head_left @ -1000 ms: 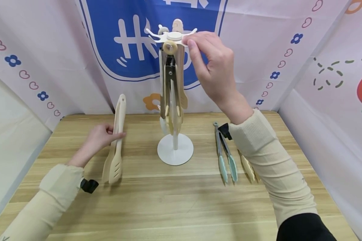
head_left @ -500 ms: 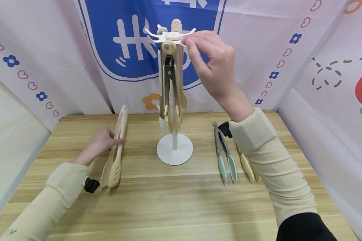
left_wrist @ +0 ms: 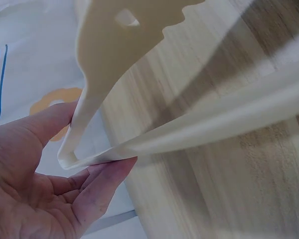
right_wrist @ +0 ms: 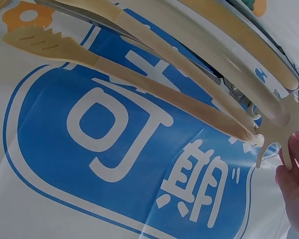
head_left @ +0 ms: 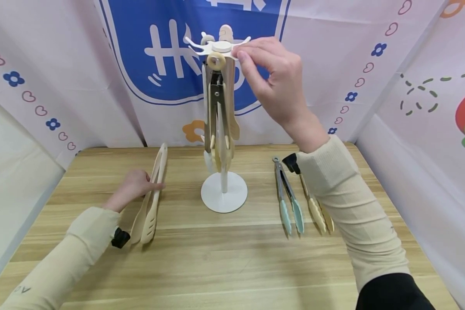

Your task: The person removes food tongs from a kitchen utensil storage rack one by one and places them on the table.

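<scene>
At the left of the table, my left hand pinches cream tongs between thumb and fingers. One arm of these tongs ends in a slotted head, which points toward me. In the left wrist view the tongs spread apart from a bend held in the hand. My right hand pinches an arm of the white hook top on the utensil stand. Several tongs hang from its hooks, including a beige pair with a slotted, toothed head, seen in the right wrist view.
The stand's round white base sits mid-table. Tongs with mint-green tips lie to its right. Beside them are cream-tipped tongs, partly covered by the right sleeve. A printed cloth backdrop closes off the back.
My left hand has come down and nearer to me with the cream tongs, which now lie lower along the table. The right hand keeps its grip on the hook top.
</scene>
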Demonstrator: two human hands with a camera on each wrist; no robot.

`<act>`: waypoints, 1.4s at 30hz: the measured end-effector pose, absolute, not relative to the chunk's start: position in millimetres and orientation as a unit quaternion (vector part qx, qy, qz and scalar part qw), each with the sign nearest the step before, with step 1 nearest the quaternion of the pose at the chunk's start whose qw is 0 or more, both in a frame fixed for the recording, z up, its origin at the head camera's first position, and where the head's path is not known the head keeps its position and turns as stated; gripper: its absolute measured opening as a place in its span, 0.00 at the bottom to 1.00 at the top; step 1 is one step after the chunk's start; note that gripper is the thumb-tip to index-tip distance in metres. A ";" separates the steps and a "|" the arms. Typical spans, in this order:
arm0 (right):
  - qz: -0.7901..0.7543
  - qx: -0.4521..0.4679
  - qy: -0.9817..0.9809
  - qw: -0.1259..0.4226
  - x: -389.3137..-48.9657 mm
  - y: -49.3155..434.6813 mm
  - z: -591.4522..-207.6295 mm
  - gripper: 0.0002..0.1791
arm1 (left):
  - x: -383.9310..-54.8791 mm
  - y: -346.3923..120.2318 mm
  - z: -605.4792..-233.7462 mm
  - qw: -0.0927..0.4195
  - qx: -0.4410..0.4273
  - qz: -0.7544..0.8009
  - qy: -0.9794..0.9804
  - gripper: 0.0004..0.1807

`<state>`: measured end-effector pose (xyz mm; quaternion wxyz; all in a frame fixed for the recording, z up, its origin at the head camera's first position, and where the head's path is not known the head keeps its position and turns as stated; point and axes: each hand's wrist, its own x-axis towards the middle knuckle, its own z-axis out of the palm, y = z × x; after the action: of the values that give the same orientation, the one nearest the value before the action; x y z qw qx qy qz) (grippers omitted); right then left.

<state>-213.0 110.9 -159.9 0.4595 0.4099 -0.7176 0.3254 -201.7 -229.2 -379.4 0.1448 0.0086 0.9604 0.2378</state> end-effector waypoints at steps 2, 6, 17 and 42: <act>0.320 0.417 -0.715 0.461 -214.3 111.9 -158.9 0.11 | -202.2 -229.2 -381.1 0.146 0.011 0.235 0.961 0.23; 0.311 0.426 -0.715 0.459 -215.5 113.4 -157.2 0.11 | -203.0 -228.9 -383.6 0.151 0.013 0.227 0.962 0.23; 0.313 0.443 -0.707 0.455 -217.7 113.0 -157.4 0.10 | -203.9 -229.0 -390.7 0.163 0.020 0.236 0.958 0.22; 0.328 0.441 -0.700 0.456 -217.4 112.1 -158.8 0.10 | -209.0 -221.3 -400.4 0.179 0.030 0.233 0.955 0.17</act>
<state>-217.4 112.1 -158.8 0.4557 0.4415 -0.6998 0.3283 -209.0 -221.3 -400.4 0.1792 0.0303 0.9552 0.2335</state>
